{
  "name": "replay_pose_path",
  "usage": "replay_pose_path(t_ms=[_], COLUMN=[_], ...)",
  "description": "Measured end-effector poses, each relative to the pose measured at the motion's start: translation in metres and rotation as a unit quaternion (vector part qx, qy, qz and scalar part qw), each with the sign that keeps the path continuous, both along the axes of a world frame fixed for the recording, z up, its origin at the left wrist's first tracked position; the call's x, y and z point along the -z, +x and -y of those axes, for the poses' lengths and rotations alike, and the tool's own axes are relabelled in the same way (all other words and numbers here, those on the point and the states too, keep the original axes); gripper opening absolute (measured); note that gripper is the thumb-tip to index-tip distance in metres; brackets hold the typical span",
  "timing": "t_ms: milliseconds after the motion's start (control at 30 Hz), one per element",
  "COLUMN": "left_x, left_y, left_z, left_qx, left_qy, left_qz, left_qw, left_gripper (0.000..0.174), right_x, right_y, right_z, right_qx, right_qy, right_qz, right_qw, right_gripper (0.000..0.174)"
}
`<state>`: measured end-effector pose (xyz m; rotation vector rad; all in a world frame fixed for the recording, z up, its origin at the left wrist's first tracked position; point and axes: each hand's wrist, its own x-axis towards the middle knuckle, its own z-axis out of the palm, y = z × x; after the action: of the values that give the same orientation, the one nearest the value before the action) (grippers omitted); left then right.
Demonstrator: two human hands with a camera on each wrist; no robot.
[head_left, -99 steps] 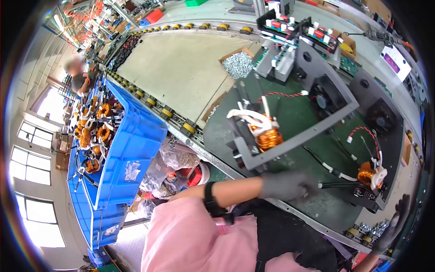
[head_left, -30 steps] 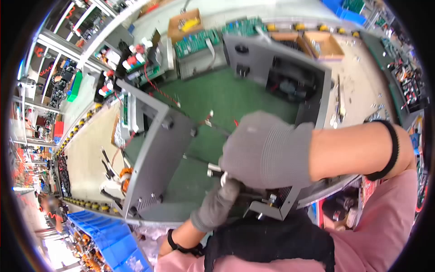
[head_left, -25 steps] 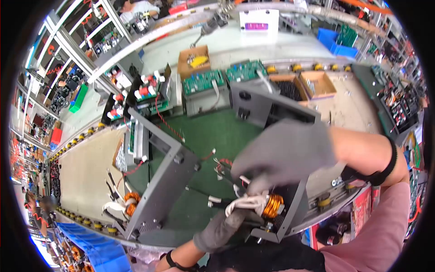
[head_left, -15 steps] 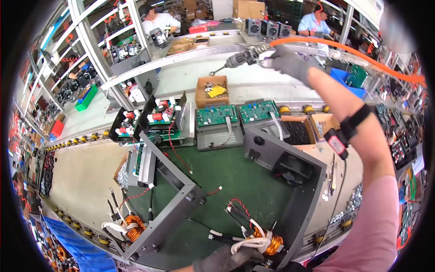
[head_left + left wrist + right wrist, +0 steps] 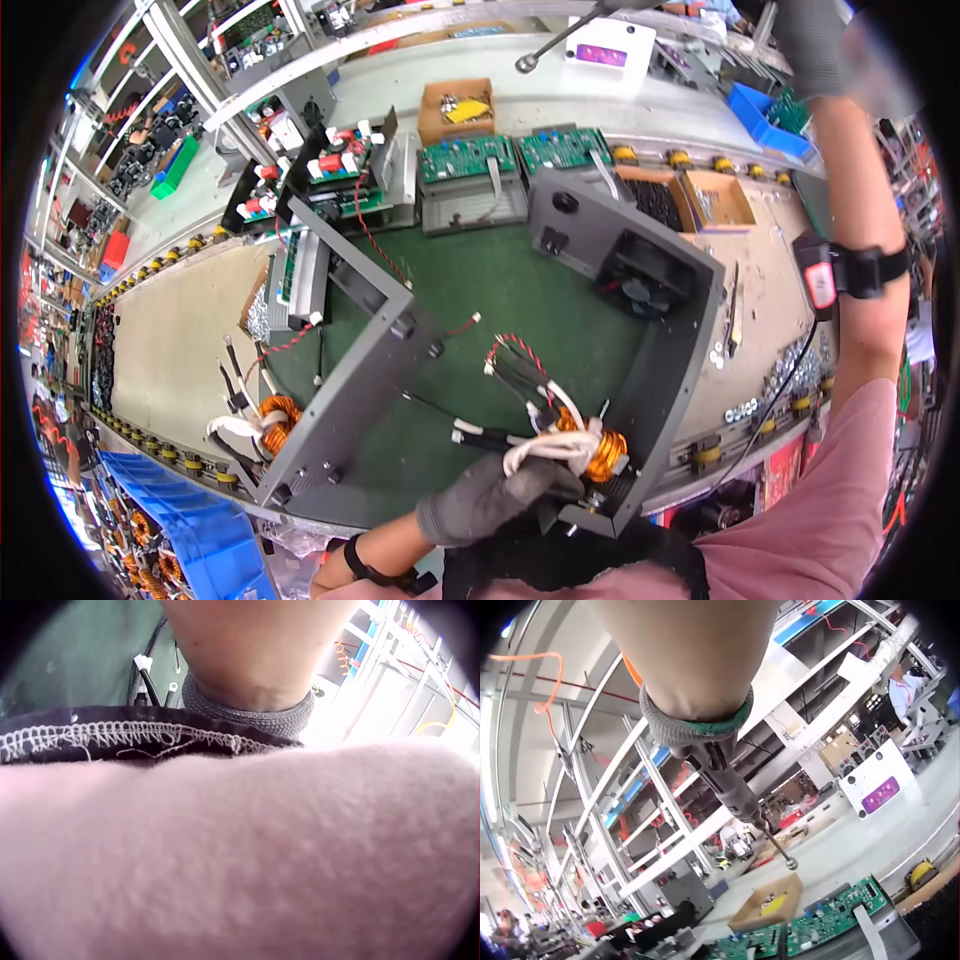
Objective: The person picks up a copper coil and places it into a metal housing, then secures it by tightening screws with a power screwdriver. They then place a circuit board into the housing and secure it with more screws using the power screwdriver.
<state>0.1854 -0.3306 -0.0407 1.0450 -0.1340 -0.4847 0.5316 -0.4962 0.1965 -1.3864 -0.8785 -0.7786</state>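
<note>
My gloved left hand [image 5: 490, 503] holds a copper-wound toroidal coil [image 5: 606, 456] by its white sleeved leads [image 5: 545, 450], low in the corner of a grey metal housing [image 5: 668, 375]. Black leads [image 5: 480, 436] and a twisted red wire spread from the coil over the green board. High at the right edge of the head view, my gloved right hand [image 5: 812, 48] grips a power screwdriver [image 5: 731, 791]. Its long bit [image 5: 778, 849] points down over the bench in the right wrist view; the fingers there are mostly hidden behind the cuff.
A second grey housing [image 5: 350, 370] stands left, with another coil [image 5: 280, 420] beside it. Green circuit boards [image 5: 465, 157] and a screw box [image 5: 440, 115] stand behind. Loose nuts and bolts [image 5: 795, 365] lie right. A blue bin [image 5: 205, 530] of coils is at lower left.
My right hand has left the coil, reached up to the hanging screwdriver and drawn it right and nearer. The left hand, earlier apart from the coil, now stays on it.
</note>
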Motion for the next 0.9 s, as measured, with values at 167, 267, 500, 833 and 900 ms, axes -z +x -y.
replay_pose_path(t_ms=[167, 267, 500, 833, 900], left_x=[-0.007, -0.014, 0.001, -0.018, -0.012], left_y=[0.000, -0.001, -0.006, -0.003, -0.005], left_z=[0.006, 0.010, 0.011, 0.022, 0.022], left_qx=[-0.053, -0.057, -0.074, -0.120, -0.117], left_qy=[0.032, 0.125, 0.130, 0.201, 0.170], left_qz=[0.002, -0.028, -0.081, -0.072, -0.061], left_qw=[0.998, 0.990, 0.985, 0.970, 0.977], left_gripper=[0.060, 0.083, 0.061, 0.086, 0.089], right_x=[-0.034, -0.015, 0.000, 0.038, 0.082], right_y=[-0.039, -0.056, -0.077, -0.059, -0.042], right_z=[0.072, 0.080, 0.082, 0.061, 0.054], right_qx=[-0.223, -0.194, -0.126, -0.037, -0.039], right_qy=[-0.010, -0.031, -0.072, -0.149, 0.007], right_qz=[0.165, 0.089, -0.029, -0.217, -0.298], right_qw=[0.961, 0.977, 0.989, 0.964, 0.954], right_gripper=[0.021, 0.027, 0.040, 0.058, 0.023])
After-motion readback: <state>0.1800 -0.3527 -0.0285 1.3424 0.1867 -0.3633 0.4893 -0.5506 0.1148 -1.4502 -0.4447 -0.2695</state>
